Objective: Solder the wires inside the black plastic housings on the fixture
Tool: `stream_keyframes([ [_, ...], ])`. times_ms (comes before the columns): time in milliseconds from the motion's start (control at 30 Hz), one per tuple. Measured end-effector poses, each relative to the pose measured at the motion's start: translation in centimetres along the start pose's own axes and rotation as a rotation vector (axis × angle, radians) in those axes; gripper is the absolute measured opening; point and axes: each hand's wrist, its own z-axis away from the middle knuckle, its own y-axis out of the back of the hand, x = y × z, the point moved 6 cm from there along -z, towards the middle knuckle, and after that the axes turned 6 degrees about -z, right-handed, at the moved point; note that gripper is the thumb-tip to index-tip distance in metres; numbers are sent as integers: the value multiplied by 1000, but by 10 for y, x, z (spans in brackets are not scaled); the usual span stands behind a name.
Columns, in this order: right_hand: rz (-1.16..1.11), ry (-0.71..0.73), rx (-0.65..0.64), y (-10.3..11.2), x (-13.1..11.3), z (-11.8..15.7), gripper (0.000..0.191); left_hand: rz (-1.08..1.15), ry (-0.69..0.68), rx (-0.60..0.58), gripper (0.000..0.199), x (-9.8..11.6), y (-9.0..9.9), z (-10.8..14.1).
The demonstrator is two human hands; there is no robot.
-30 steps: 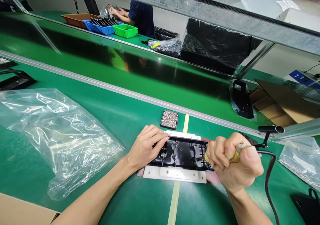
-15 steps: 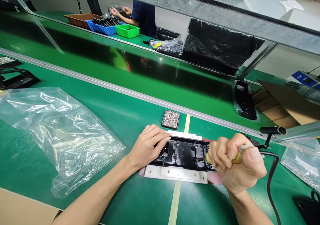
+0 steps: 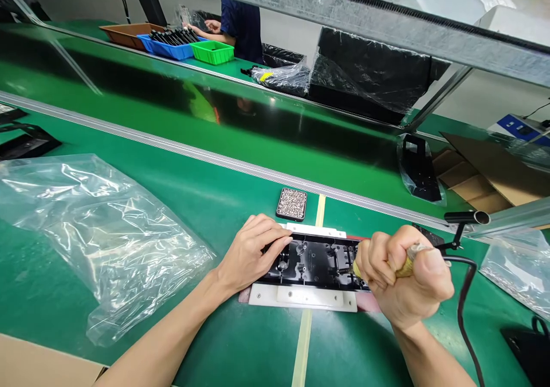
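A black plastic housing (image 3: 315, 264) lies in a white fixture (image 3: 301, 298) on the green bench. Over the housing's left end rests my left hand (image 3: 251, 252), its fingers and thumb gripping the edge. My right hand (image 3: 406, 278) is wrapped round a yellow-handled screwdriver (image 3: 404, 267), whose tip points left into the housing's right part. A black cable runs from behind that hand. Just beyond the fixture sits a small black tray of screws (image 3: 291, 204).
A clear plastic bag (image 3: 107, 238) covers the left of the bench. A conveyor (image 3: 240, 129) runs behind. Across it are a green bin (image 3: 212, 52), a blue bin (image 3: 172, 48) and a person (image 3: 243, 29). At right are a metal tube holder (image 3: 468, 218) and cardboard (image 3: 494, 169).
The view has shifted slightly. My hands keep nearly the same places on the housing and screwdriver. Across the conveyor, the person's hands have moved a little.
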Motion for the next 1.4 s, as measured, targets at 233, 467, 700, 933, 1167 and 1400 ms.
stream_keyframes([
  [233,-13,-5,-70,-1,0,0,42,-13,-12,-79,13,1,2,2],
  [467,-27,1,-52,1,1,1,41,-72,-43,-125,14,1,-1,4],
  [700,-31,-2,2,3,2,2,43,-100,-57,-145,14,3,-3,5],
  [933,7,1,-66,3,-3,-1,43,-111,-80,-133,14,8,-2,1],
  [1167,40,2,-42,3,-4,-1,46,-107,-79,-131,14,8,-3,1],
  [1400,5,12,-7,2,-5,0,46,-118,-82,-129,16,10,-2,0],
])
